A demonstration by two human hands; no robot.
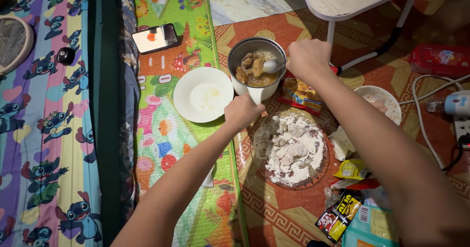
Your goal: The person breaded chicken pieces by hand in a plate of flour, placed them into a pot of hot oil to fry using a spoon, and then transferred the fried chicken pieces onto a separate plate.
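A metal pot (237, 56) with white sides holds brown meat pieces in sauce. My right hand (308, 58) grips a spoon (271, 65) whose bowl hovers over the meat. My left hand (242, 111) holds the pot's near side, fingers closed against it. Just in front of the pot sits a glass plate (320, 171) heaped with flour and flour-coated pieces. An empty white plate (203, 95) lies left of the pot.
A phone (154, 37) lies on the play mat at the back left. A small white table (352, 0) stands behind the pot. Seasoning packets (338, 217), a white bowl (391, 105), a red lidded box (439, 59) and a power strip with cables (460, 129) crowd the right.
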